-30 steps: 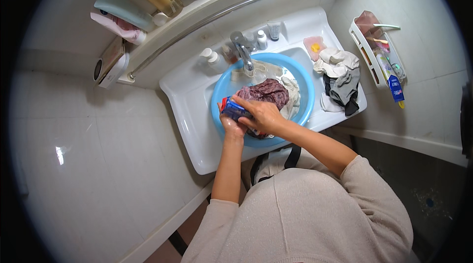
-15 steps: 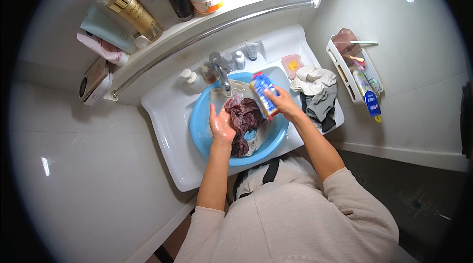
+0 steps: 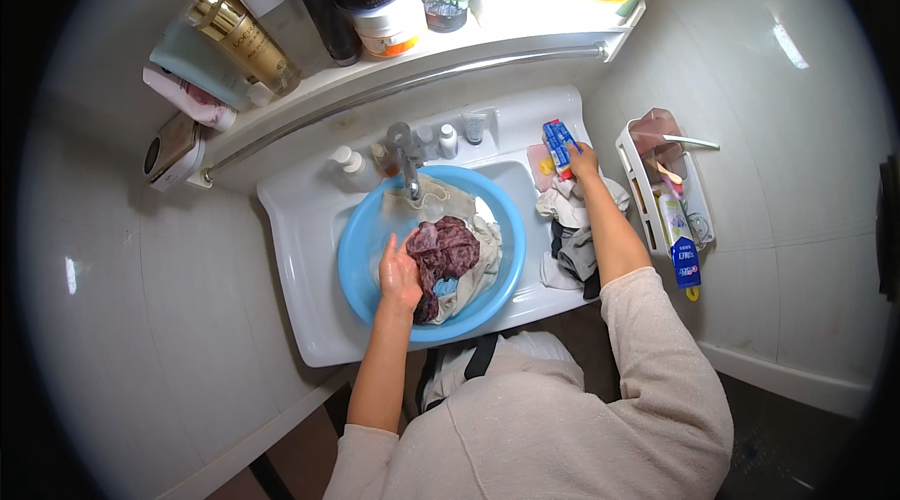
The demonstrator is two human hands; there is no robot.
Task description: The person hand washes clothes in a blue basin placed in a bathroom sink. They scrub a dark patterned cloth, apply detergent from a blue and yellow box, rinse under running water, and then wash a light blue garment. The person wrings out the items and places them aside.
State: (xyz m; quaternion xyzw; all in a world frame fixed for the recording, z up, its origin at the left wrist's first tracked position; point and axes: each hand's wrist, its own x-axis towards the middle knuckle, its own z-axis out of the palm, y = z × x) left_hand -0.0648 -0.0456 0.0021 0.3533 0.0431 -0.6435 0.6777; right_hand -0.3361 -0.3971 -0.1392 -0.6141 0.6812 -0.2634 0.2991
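My left hand (image 3: 400,281) is at the left side of a blue basin (image 3: 349,286), with a wet, dark maroon patterned cloth (image 3: 448,248) lying over its fingers. Its thumb stands apart, and the cloth partly hides the other fingers. Beneath the cloth are pale wet fabric (image 3: 485,266) and a light-blue piece (image 3: 444,286). Reaching out to the right, my right hand (image 3: 583,162) grips a blue-and-red wrapped packet (image 3: 560,146), perhaps a soap bar. The packet is over or beside a pink soap dish (image 3: 539,163) with something yellow on it.
White and grey clothes (image 3: 568,236) are heaped on the right side of the white sink (image 3: 292,266). A chrome faucet (image 3: 405,158) overhangs the basin, near a pump bottle (image 3: 349,163). Toiletries line the shelf above its metal rail (image 3: 412,78). A wall caddy (image 3: 647,186) holds brushes and a tube.
My right hand has carried the packet from over the basin out to the soap dish on the right. My left hand stays at the maroon cloth. The view has shifted.
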